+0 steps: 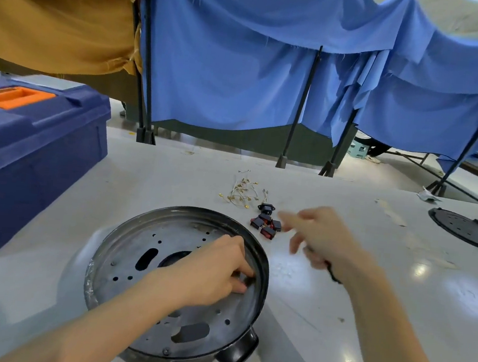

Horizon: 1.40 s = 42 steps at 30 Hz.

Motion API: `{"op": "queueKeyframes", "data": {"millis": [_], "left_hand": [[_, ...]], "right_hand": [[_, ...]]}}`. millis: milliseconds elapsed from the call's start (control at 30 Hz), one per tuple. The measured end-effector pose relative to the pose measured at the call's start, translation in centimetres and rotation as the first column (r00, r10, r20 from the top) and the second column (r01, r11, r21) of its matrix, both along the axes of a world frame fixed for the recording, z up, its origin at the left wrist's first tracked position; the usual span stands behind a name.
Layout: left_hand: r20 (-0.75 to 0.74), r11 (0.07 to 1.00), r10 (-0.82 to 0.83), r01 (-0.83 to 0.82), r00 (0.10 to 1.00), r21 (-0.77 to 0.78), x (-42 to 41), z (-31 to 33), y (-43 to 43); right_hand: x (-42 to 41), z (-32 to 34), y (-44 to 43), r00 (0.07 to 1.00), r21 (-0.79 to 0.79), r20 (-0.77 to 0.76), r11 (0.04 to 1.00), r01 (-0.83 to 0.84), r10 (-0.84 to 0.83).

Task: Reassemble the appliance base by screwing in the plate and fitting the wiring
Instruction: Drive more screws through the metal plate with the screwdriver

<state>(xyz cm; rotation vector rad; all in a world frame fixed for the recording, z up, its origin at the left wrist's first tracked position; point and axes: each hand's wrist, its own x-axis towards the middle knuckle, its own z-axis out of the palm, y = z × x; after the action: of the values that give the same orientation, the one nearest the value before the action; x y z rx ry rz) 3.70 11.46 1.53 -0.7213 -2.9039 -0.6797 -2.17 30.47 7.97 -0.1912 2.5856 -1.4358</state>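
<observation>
The round appliance base (135,258) lies upside down on the table, its grey metal plate (129,260) with several holes facing up and a black handle (238,354) at its near right. My left hand (216,270) reaches inside the right rim, fingertips pinching a small dark part against the plate. My right hand (320,236) hovers blurred above the table right of the base, fingers loosely spread, near a cluster of red and black switches (267,223). Thin wires with brass terminals (241,193) lie behind them.
A blue toolbox (27,158) with an orange handle stands at the left. A black round perforated cover (468,233) lies at the far right of the table. Blue and tan cloth screens on black stands close off the back.
</observation>
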Motion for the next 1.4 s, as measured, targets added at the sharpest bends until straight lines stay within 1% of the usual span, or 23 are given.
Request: {"op": "queueKeyframes", "data": {"millis": [33, 67, 133, 200, 333, 400, 500, 533, 600, 667, 800, 867, 933, 1000, 1067, 1167, 1267, 1400], "left_hand": [[-0.013, 1.000, 0.000, 0.000, 1.000, 0.013, 0.0, -0.1, 0.0], [-0.018, 1.000, 0.016, -0.015, 1.000, 0.023, -0.1, -0.2, 0.0], [-0.005, 0.998, 0.067, -0.067, 0.998, -0.001, -0.1, -0.3, -0.2], [0.002, 0.994, 0.099, -0.099, 0.995, -0.040, 0.0, -0.3, -0.6], [0.029, 0.993, 0.115, -0.115, 0.993, -0.004, 0.4, 0.3, -1.0], [0.036, 0.993, 0.114, -0.114, 0.993, 0.001, 0.3, 0.4, -1.0], [0.030, 0.998, 0.063, -0.064, 0.998, 0.016, 0.4, 1.1, -0.7], [0.045, 0.998, 0.051, -0.052, 0.998, 0.028, 0.6, 1.3, -0.6], [0.134, 0.997, 0.067, -0.070, 0.989, 0.017, 1.0, 1.8, -0.2], [0.180, 0.995, 0.096, -0.090, 0.979, -0.040, 1.5, 2.1, 0.2], [0.199, 0.981, 0.114, -0.079, 0.973, -0.176, 2.4, 2.3, 1.1], [0.165, 0.961, 0.126, -0.079, 0.978, -0.266, 2.6, 2.2, 1.6], [0.095, 0.942, 0.141, -0.104, 0.985, -0.318, 2.7, 1.9, 2.0], [0.021, 0.935, 0.147, -0.132, 0.989, -0.328, 2.8, 1.6, 2.3], [-0.016, 0.941, 0.147, -0.144, 0.989, -0.307, 2.9, 1.5, 2.4], [0.050, 0.951, 0.157, -0.137, 0.986, -0.277, 2.7, 1.9, 2.1], [0.121, 0.945, 0.162, -0.119, 0.979, -0.304, 2.4, 2.4, 1.6], [0.134, 0.947, 0.159, -0.113, 0.978, -0.300, 2.4, 2.7, 1.5]], "right_hand": [[0.1, -1.1, -0.5, 0.994, 0.086, 0.064, 0.992, -0.096, 0.091], [0.3, -2.0, -0.9, 0.979, 0.136, 0.119, 0.974, -0.179, 0.163], [0.6, -3.2, -1.9, 0.952, 0.158, 0.163, 0.945, -0.285, 0.260], [0.6, -3.6, -2.3, 0.941, 0.128, 0.155, 0.939, -0.321, 0.301], [0.5, -3.1, -2.5, 0.930, 0.088, 0.158, 0.933, -0.349, 0.333], [0.4, -3.0, -2.5, 0.931, 0.064, 0.154, 0.937, -0.344, 0.332], [0.0, -3.0, -2.5, 0.936, 0.041, 0.146, 0.944, -0.328, 0.319], [-0.2, -3.1, -2.5, 0.938, 0.033, 0.144, 0.946, -0.323, 0.315], [-0.4, -3.2, -2.5, 0.942, 0.018, 0.141, 0.950, -0.311, 0.306], [-0.6, -3.5, -2.6, 0.943, 0.019, 0.146, 0.952, -0.304, 0.299], [-0.7, -3.7, -2.8, 0.947, -0.010, 0.167, 0.961, -0.277, 0.275], [-0.8, -3.8, -2.9, 0.950, -0.028, 0.171, 0.965, -0.260, 0.261], [-0.8, -3.9, -2.8, 0.952, -0.035, 0.175, 0.968, -0.249, 0.251], [-0.8, -3.8, -2.7, 0.948, -0.042, 0.200, 0.968, -0.246, 0.249], [-1.0, -3.8, -2.3, 0.947, -0.045, 0.233, 0.976, -0.215, 0.219], [-1.4, -4.2, -1.5, 0.949, -0.013, 0.275, 0.988, -0.157, 0.155], [-1.5, -4.8, -1.1, 0.930, 0.052, 0.332, 0.981, -0.188, 0.161], [-1.6, -5.8, -1.1, 0.914, 0.060, 0.371, 0.979, -0.197, 0.161]]}}
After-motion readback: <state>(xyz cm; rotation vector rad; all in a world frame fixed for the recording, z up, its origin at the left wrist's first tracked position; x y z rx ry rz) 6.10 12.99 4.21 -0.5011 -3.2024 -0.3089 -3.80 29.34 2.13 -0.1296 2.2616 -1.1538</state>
